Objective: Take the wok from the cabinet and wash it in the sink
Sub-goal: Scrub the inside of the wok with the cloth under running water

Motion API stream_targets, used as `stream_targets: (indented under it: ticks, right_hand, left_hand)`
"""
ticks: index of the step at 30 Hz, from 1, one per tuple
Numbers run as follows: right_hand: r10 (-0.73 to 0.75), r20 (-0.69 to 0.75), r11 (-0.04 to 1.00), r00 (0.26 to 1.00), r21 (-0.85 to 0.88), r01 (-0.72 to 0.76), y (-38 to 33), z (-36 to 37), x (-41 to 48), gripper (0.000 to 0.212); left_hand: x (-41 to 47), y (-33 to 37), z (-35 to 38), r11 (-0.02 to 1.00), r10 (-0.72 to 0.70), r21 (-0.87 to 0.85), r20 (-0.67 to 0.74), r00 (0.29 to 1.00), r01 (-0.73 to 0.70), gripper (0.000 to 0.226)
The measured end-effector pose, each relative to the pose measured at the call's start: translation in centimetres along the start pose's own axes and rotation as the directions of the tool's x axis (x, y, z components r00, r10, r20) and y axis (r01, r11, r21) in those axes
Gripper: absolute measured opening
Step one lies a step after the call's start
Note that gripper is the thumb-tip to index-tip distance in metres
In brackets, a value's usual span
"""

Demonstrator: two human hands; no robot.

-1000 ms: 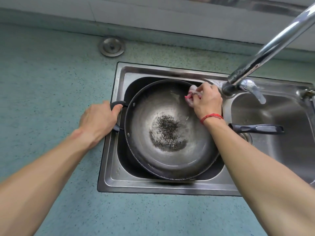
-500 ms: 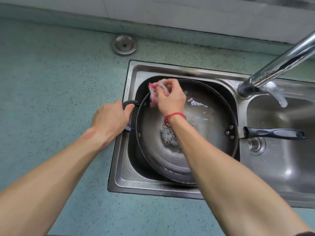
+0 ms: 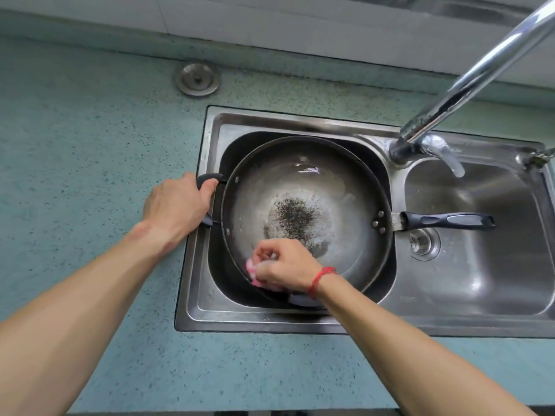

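- Surface (image 3: 90, 151): teal speckled top, with a pale tiled wall along its far edge.
- Sink (image 3: 300, 321): stainless steel, two basins, set into the surface; the left basin was the smaller, the right basin (image 3: 495, 265) lay open with its drain (image 3: 423, 242) visible.
- Faucet (image 3: 468, 82): chrome spout rose from a base on the divider between the basins and ran up and right out of view; no water stream was seen.
- Wok (image 3: 306, 187): sat in the left basin, filling most of it, tilted slightly. Grey interior, wet-looking, with a dark speckled patch at the centre. Long black handle (image 3: 447, 221) reached rightward over the right basin.
- Left hand (image 3: 175, 205): closed around the small black loop handle (image 3: 210, 178) on the wok's left side, at the sink's left rim.
- Right hand (image 3: 285, 265): fingers curled tight on a pink-and-white cloth (image 3: 252, 270), pressed against the near-left inner wall of the wok by its rim. Red string bracelet (image 3: 321, 279) on the wrist.
- Round metal sink plug (image 3: 197, 79): lay on the surface behind the sink's far-left corner, apart from it.
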State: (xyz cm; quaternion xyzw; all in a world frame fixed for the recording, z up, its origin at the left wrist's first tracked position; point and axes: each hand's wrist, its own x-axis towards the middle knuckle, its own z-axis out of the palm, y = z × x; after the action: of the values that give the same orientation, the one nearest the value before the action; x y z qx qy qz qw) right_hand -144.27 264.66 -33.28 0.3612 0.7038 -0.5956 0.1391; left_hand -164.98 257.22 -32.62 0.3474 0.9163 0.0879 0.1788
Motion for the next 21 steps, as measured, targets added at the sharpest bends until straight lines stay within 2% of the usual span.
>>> stream_targets:
  ticks: [2,4,6,8,12,14,16,21]
  right_hand:
    - [-0.001,0.034,0.934,0.999,-0.357,0.013,1.1,-1.5,-0.6,0.008]
    - [0.062,0.059,0.779,0.996,-0.626,-0.011,2.0,-3.2,-0.9,0.008]
    - [0.159,0.019,0.661,0.987,-0.745,-0.092,2.5,-5.0,-1.3,0.010]
    - [0.204,-0.078,0.532,0.976,-0.828,-0.178,2.7,-6.4,-1.5,0.016]
    - [0.148,-0.241,0.351,0.959,-0.894,-0.279,3.2,-8.3,-0.9,0.025]
    - [0.053,-0.325,0.332,0.944,-0.886,-0.324,3.6,-9.4,-0.4,0.027]
    - [-0.029,-0.390,0.361,0.920,-0.863,-0.355,3.8,-10.3,0.5,0.027]
    - [-0.180,-0.535,0.563,0.825,-0.744,-0.360,3.2,-11.3,3.8,0.022]
  left_hand:
    - [0.0,0.0,0.0,1.000,-0.003,-0.006,0.005,1.000,0.003,0.055]
    - [-0.1,0.0,-0.1,1.000,0.001,-0.006,0.007,1.000,-0.001,0.055]
    - [0.0,-0.1,-0.1,1.000,0.008,-0.006,0.006,1.000,-0.008,0.055]
    - [0.0,-0.1,-0.2,1.000,0.010,-0.014,0.014,1.000,-0.009,0.054]
    - [0.1,-0.2,-0.2,1.000,0.009,-0.029,0.021,1.000,-0.008,0.052]
    - [0.1,-0.3,-0.1,1.000,0.017,-0.023,0.012,1.000,-0.017,0.052]
    - [0.2,-0.5,0.0,1.000,0.026,-0.013,0.009,1.000,-0.026,0.052]
    - [0.3,-0.5,0.0,0.999,0.039,-0.018,-0.004,0.999,-0.039,0.051]
